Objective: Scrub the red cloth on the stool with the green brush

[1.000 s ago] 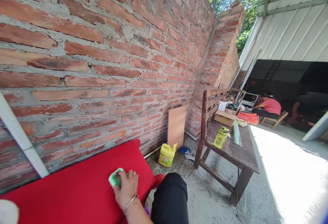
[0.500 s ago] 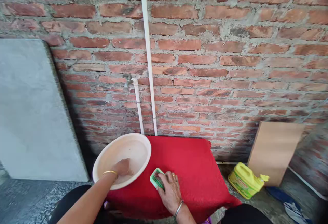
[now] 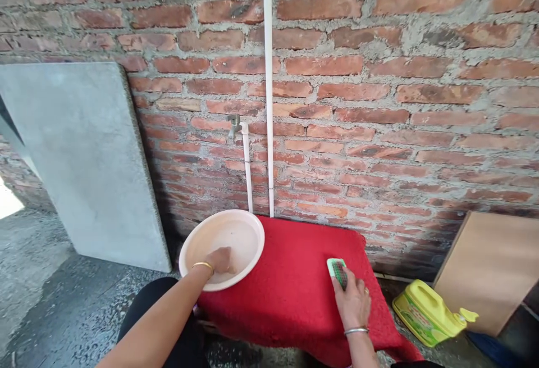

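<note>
– Where is the green scrubber?
– In the right hand, above the right part of the red cloth. The fingers and thumb grasp its near end, and the rest pokes out past them, up and a little left, toward the brick wall
– Does it touch the cloth?
– It is low over it, but I cannot tell whether it presses down
– And the left hand?
– Well apart from the scrubber, down inside the pale basin on the cloth's left end. Its fingers are partly hidden; I cannot tell whether they grip anything
– So what lies between the hands?
– The basin's right rim, then a stretch of red cloth
– Anything beyond the right hand?
– A yellow jug, on the floor past the cloth's right edge
</note>
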### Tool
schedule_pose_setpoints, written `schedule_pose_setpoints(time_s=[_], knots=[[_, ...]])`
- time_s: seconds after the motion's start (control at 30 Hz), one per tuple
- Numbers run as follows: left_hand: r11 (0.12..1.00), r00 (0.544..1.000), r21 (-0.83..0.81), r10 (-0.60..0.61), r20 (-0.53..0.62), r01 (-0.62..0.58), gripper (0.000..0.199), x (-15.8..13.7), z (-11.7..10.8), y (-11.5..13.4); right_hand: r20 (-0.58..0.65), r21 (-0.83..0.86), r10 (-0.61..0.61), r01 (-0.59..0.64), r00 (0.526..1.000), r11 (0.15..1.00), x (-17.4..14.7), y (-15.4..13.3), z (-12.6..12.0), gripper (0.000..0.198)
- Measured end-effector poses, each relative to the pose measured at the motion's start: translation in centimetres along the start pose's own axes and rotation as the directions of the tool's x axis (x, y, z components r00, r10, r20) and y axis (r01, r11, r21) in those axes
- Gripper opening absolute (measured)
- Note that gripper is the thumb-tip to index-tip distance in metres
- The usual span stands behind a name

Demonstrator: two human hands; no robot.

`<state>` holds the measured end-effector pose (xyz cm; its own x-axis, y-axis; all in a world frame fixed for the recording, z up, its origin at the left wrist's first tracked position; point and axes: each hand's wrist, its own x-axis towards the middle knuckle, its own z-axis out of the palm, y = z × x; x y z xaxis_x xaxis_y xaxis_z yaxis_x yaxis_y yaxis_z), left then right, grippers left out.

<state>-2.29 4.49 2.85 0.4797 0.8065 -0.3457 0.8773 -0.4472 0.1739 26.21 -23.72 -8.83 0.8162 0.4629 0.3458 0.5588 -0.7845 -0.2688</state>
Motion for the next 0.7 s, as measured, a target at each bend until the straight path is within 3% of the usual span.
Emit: schedule_pose_setpoints(time_s=[0.07,0.17,0.23,0.3,0.43,0.57,0.63,0.7], knots=[[1.000,0.999,-0.006,0.003,0.042,-0.003,0.042,0.5,0.4,-0.5,0.044,0.133,-0.175,0.168,0.984,0.977,-1.7,-3.3,0.4,0.045],[1.000,0.999,-0.006,-0.002,0.051,0.003,0.045,1.2,0.8,-1.1,0.079,0.302,-0.417,0.377,0.905,0.875,-4.8,-8.6,0.9,0.038],[1.000,0.999,0.000,-0.007,0.045,0.007,0.044,1.5,1.0,-1.3,0.103,0.337,-0.499,0.442,0.860,0.831,-6.2,-10.8,1.1,0.040],[1.000,0.999,-0.001,-0.004,0.039,0.004,0.043,1.7,1.2,-1.4,0.132,0.324,-0.516,0.455,0.847,0.830,-6.4,-11.3,1.1,0.041],[0.999,1.000,-0.037,-0.014,0.028,0.015,0.043,2.0,1.4,-1.6,0.147,0.188,-0.403,0.375,0.903,0.908,-3.6,-7.1,0.8,0.039],[0.997,0.999,-0.071,-0.019,0.032,0.021,0.044,2.5,1.7,-2.0,0.023,-0.039,-0.112,0.113,0.993,0.993,-0.1,-0.5,0.3,0.046],[0.997,0.999,-0.071,-0.010,0.042,0.013,0.046,2.7,2.0,-2.2,-0.070,-0.110,0.027,-0.035,0.997,0.993,0.9,1.7,0.3,0.050],[0.998,0.998,-0.055,0.002,0.060,0.001,0.049,3.0,2.1,-2.3,-0.118,-0.112,0.066,-0.080,0.991,0.991,1.1,2.2,0.5,0.052]])
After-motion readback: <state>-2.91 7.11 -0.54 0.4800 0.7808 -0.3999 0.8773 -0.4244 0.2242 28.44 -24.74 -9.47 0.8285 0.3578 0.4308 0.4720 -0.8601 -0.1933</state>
